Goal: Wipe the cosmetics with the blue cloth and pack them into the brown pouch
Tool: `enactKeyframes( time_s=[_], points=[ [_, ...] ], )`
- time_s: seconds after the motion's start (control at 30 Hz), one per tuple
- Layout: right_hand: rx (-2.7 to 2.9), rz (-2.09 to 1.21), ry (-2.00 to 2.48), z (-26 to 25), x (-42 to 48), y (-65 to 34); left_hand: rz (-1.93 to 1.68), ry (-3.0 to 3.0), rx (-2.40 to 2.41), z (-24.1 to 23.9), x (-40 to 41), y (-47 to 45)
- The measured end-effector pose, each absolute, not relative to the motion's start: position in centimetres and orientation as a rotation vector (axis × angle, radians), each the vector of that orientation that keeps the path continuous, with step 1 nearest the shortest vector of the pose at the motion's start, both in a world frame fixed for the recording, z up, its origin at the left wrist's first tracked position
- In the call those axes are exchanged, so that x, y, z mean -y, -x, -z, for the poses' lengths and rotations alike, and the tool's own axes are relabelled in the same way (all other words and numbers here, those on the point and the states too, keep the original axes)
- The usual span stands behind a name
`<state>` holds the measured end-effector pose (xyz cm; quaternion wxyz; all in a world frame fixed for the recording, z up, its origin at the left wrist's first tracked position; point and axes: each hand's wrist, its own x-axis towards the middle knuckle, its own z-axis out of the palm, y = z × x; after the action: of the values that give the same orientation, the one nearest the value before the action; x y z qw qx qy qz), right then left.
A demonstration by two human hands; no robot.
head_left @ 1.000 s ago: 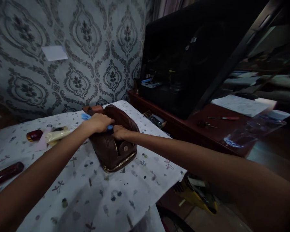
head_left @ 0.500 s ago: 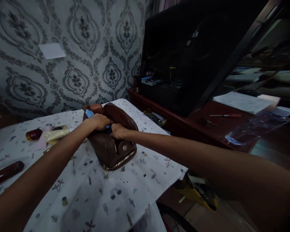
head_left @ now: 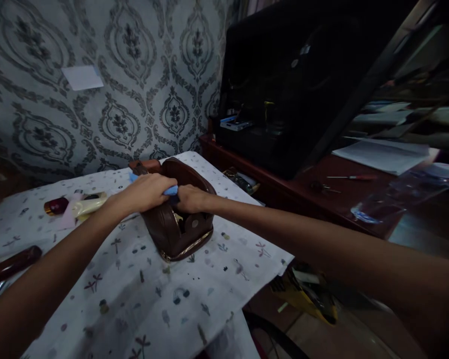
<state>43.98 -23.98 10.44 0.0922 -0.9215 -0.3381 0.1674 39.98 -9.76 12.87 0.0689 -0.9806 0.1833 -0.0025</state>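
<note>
Bag (head_left: 163, 227): brown, on the bench (head_left: 179, 311), directly under both grips; mouth open, far wall up behind our R grip.
L grip (head_left: 151, 192): over bag's left side, fingers closed on the blue item, we reckon.
Blue item (head_left: 171, 190): pokes out past L fingertips, toward R grip; more blue shows behind L wrist. Prob. cloth; can't tell if one pc.
R grip (head_left: 190, 199): curled in bag mouth, just beside L grip. Fingertips hidden, so can't tell if it's gripping anything.
Step at bag: we judge we're working the blue item by hand at the mouth, L holding, R busy inside. In or out, can't tell.
Next at bag: calls for firm L hold, R fingers clear of the zip teeth, bag steady, we'd say.
Zip (head_left: 192, 247): gold, low on bag's near side, below R grip; a snag risk, poss.
Pale tube (head_left: 88, 205): left of L grip, apart from bag, w/ red-capped container (head_left: 57, 206) just beyond it.
Screwdriver (head_left: 351, 177): well right of R grip, on the dark red side bench, nr papers (head_left: 381, 154).
</note>
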Motion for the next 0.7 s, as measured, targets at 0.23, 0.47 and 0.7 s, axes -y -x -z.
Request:
enactKeyframes(
  time_s=[0.23,0.47,0.7],
  points=[
    [1.273,-0.638,2.848,-11.1,24.7,-42.1,0.424,3.448,-0.448,-10.7,8.2,-35.5],
    [1.124,-0.645,2.877,-10.3,25.2,-41.3,0.47,3.487,-0.334,-9.5,8.1,-35.7],
    [0.996,-0.692,2.818,-9.7,24.9,-42.2,0.401,3.479,-0.324,-9.7,7.8,-35.7]
  ],
)
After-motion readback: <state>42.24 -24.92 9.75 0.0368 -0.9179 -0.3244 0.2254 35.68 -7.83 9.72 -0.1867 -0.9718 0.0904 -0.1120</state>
